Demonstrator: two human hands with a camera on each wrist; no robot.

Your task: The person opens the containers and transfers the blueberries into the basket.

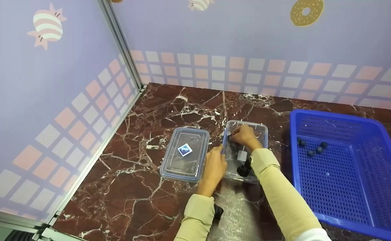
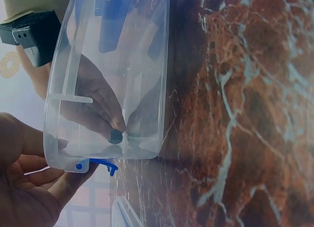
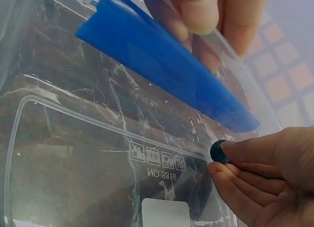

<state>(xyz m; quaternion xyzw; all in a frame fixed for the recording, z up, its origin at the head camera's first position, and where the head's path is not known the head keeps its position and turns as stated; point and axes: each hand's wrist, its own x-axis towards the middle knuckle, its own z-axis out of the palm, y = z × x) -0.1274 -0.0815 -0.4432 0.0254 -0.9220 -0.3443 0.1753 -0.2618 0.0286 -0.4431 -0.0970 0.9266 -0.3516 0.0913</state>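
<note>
A clear plastic container [image 1: 233, 151] stands uncovered on the table. My left hand [image 1: 215, 165] grips its left wall, thumb [image 3: 200, 16] over the rim on the inside and fingers outside, beside a blue clasp flap [image 3: 162, 65]. Inside the container, my right hand [image 1: 245, 135] pinches a small dark ball [image 3: 219, 151] between thumb and fingertips. The ball is low, close to the container's floor in the left wrist view; whether it touches the floor I cannot tell. A white label [image 1: 242, 155] shows at the container's bottom.
Left of the container lies a clear lid or lidded box [image 1: 175, 164] with blue edging and a blue-and-white sticker [image 1: 185, 150]. On the right stands a blue perforated basket [image 1: 336, 115] with several dark balls [image 1: 320, 149]. Patterned walls [image 1: 215, 33] enclose the marbled table [image 1: 131, 187].
</note>
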